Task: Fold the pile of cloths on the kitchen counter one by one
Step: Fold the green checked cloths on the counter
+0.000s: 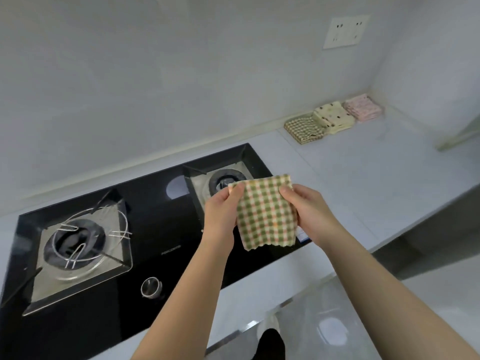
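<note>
A green, orange and cream checked cloth point(266, 213) hangs in the air above the right end of the stove, folded to a small rectangle. My left hand point(222, 211) pinches its upper left corner, thumb on the front. Its upper right corner and right edge are gripped by my right hand point(305, 207). At the back right of the counter lie folded cloths in a row: a brown checked one point(302, 128), a cream one with dark spots point(333, 116) and a pink patterned one point(363, 107).
A black glass gas stove point(145, 222) with two burners and a knob point(152, 287) fills the left of the white counter point(363, 178). A wall socket point(346, 31) sits above the folded cloths. Floor and a foot show at the bottom right.
</note>
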The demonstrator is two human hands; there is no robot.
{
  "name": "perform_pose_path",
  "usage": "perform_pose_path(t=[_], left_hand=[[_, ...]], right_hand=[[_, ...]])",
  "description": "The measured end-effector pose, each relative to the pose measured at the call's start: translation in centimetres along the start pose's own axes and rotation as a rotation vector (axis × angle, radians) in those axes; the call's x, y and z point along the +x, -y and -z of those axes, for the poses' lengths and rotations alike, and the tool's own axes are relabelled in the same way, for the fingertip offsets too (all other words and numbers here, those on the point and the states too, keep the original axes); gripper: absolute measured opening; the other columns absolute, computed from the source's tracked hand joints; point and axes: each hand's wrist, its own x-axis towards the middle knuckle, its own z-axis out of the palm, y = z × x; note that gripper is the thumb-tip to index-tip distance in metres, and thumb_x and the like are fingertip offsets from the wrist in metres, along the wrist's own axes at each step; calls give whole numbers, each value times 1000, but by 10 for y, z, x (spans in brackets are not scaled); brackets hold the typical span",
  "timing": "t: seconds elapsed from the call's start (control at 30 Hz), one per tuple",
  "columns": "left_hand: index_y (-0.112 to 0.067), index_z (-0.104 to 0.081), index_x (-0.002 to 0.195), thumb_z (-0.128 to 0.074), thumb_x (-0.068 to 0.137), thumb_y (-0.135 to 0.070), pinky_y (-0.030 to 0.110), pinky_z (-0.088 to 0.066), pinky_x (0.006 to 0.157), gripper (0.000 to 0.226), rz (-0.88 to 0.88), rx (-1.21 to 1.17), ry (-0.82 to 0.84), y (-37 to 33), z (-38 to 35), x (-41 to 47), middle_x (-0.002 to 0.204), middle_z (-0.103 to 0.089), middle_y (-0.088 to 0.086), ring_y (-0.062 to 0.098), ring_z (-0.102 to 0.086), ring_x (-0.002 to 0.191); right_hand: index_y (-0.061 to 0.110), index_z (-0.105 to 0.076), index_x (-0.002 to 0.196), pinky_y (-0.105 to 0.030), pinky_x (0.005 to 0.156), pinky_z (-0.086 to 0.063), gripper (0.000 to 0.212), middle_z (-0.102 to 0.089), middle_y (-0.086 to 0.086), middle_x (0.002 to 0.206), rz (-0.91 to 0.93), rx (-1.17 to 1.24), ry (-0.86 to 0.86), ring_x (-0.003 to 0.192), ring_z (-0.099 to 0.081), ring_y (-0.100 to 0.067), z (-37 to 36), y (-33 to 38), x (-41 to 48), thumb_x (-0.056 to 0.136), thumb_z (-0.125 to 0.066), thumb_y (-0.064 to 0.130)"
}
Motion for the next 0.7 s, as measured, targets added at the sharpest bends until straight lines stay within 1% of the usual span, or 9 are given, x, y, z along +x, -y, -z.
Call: perform_pose_path(t=[0.07,0.13,0.27,0.37,0.47,0.5,0.57,0.63,0.7], left_hand=[[-16,-70,106,-59,94,-31,36,-55,87,22,42,16,63,3,-33,31,101,-74,-2,17,-70,96],[-17,-70,105,-60,94,-29,37,-56,86,19,82,54,116,6,-63,57,99,-75,-3,16,-70,94],[-16,-69,104,-62,93,-28,31,-57,75,18,120,71,74,5,-126,102,97,-74,-1,16,-71,90],[-23,-66,96,-61,93,-32,32,-57,75,11,158,82,66,13,-159,125,97,-73,-3,17,-70,90],[-18,-65,108,-60,95,-29,29,-57,69,18,186,164,97,26,-191,153,102,-72,1,19,-71,90],[-15,-65,111,-58,96,-26,28,-57,66,20,185,189,91,29,-197,162,103,-72,3,20,-71,89],[-15,-64,107,-55,98,-24,27,-57,64,16,171,211,50,34,-220,188,101,-71,3,20,-70,88],[-19,-63,97,-52,98,-25,29,-57,69,12,159,247,-5,35,-241,215,99,-70,1,19,-68,90],[-17,-61,90,-49,99,-27,34,-57,77,17,139,291,-97,39,-270,252,98,-68,2,18,-66,90]], right_hand=[[10,-71,99,-41,86,-56,22,-74,-8,100,-11,0,-43,96,-70,-25,29,4,33,95,-59,28],[9,-70,100,-37,81,-56,23,-73,-7,100,-27,14,-70,91,-70,-22,55,11,60,95,-59,29],[2,-65,93,-34,71,-52,30,-67,-7,84,14,-73,-152,75,-64,-17,103,25,112,96,-57,31],[-3,-56,86,-33,66,-44,36,-56,-8,75,90,-138,-180,69,-55,-20,127,22,142,97,-54,31],[-5,-53,83,-33,65,-41,40,-52,-9,72,90,-199,-189,66,-50,-20,160,16,179,98,-52,32],[-4,-53,80,-32,64,-41,39,-51,-8,71,85,-220,-185,66,-50,-19,167,15,190,98,-52,31],[5,-53,73,-27,61,-39,35,-51,-3,69,66,-274,-164,65,-49,-15,189,16,223,98,-51,30],[14,-52,71,-24,60,-38,32,-53,3,69,40,-306,-135,65,-51,-12,203,18,256,99,-49,30],[18,-57,78,-25,64,-43,27,-61,3,80,6,-321,-74,75,-58,-13,219,23,303,99,-48,33]])
